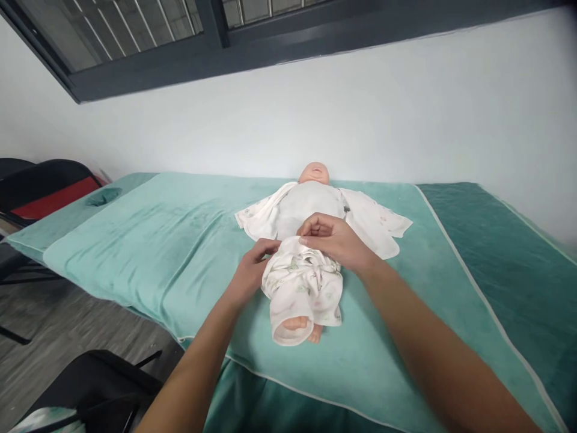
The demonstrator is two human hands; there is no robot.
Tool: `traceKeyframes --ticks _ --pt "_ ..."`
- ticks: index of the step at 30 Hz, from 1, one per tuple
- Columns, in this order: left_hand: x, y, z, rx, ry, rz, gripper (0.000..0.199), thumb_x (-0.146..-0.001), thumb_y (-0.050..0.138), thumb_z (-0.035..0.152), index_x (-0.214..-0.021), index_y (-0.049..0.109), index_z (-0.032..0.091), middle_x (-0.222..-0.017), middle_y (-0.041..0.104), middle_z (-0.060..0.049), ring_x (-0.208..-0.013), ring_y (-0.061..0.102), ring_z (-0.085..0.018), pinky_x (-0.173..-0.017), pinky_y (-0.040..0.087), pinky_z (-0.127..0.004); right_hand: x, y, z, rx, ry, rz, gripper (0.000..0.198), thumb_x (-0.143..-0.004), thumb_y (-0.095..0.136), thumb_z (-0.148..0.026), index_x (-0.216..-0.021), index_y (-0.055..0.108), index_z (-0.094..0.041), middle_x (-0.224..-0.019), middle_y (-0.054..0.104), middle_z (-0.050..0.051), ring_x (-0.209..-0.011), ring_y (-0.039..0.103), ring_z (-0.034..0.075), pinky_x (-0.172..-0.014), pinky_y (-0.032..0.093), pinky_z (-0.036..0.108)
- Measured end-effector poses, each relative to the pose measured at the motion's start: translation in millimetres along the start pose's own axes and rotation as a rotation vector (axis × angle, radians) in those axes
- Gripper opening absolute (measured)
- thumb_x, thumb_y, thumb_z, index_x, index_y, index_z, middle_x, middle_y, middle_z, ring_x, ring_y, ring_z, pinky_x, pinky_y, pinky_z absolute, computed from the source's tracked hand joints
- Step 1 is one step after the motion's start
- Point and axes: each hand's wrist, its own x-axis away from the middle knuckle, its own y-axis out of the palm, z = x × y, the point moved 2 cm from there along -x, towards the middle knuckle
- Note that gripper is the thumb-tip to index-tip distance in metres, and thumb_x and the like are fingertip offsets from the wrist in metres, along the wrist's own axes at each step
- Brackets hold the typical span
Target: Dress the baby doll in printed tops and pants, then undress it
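A baby doll (314, 172) lies on its back, head toward the wall. White printed baby pants (302, 276) are on its legs, bunched at the hips; its feet (315, 334) show at the leg openings. My right hand (336, 240) pinches the waistband at the middle, thumb and fingers closed on the cloth. At the waistband's left side, my left hand (255, 270) has its fingers bent round the edge, with the fingertips partly hidden. A white printed baby jacket (376, 219) is spread open on both sides of the doll's pale torso (304, 204).
A teal cover (180, 210) with soft folds lies over the massage table, which has a face hole (103, 196) at the left. Black chairs (54, 186) stand at the left, another chair (90, 385) at the front left. Behind are a white wall (406, 108) and a window.
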Motion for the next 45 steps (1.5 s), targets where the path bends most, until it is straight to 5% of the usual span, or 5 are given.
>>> traceKeyframes --ticks 11,16,26,33,45 --pt "4 0 27 -0.010 -0.003 -0.297 0.017 -0.074 0.073 0.036 -0.076 0.068 0.020 -0.102 0.059 -0.008 -0.098 0.056 -0.023 -0.085 0.048 -0.032 -2 1 3 0.025 0.048 -0.016 0.023 -0.076 0.076 -0.033 -0.087 0.061 -0.019 -0.090 0.066 0.002 -0.082 0.061 0.015 -0.074 0.047 0.029" --pt "-4 3 32 -0.025 -0.014 -0.180 0.021 -0.072 0.071 0.029 -0.078 0.054 0.020 -0.082 0.058 -0.002 -0.077 0.054 -0.015 -0.068 0.045 -0.025 -1 -3 5 -0.074 0.147 -0.026 0.030 -0.076 0.076 -0.043 -0.086 0.060 -0.019 -0.075 0.062 -0.001 -0.065 0.054 0.011 -0.058 0.039 0.023" --pt "-20 19 23 -0.205 0.305 0.123 0.023 -0.078 0.054 0.014 -0.100 0.059 0.021 -0.099 0.064 -0.003 -0.089 0.059 -0.016 -0.080 0.045 -0.029 1 3 1 0.019 0.172 -0.158 0.033 -0.081 0.072 -0.047 -0.097 0.062 -0.019 -0.068 0.055 -0.004 -0.059 0.046 0.010 -0.054 0.032 0.023" --pt "-28 13 13 -0.270 0.296 0.204 0.031 -0.075 0.048 0.010 -0.102 0.059 0.021 -0.096 0.061 -0.002 -0.090 0.057 -0.016 -0.081 0.045 -0.028 0 -10 -4 0.085 0.219 0.003 0.030 -0.075 0.077 -0.044 -0.086 0.068 -0.017 -0.078 0.063 0.000 -0.068 0.054 0.013 -0.061 0.039 0.026" --pt "-67 -18 -20 -0.673 0.480 0.238 0.034 -0.070 0.047 0.005 -0.098 0.058 0.021 -0.105 0.058 -0.004 -0.091 0.056 -0.018 -0.078 0.047 -0.030 -5 -80 33 -0.209 0.165 0.602 0.023 -0.068 0.082 -0.036 -0.071 0.065 -0.020 -0.065 0.052 -0.002 -0.060 0.046 0.012 -0.053 0.035 0.025"
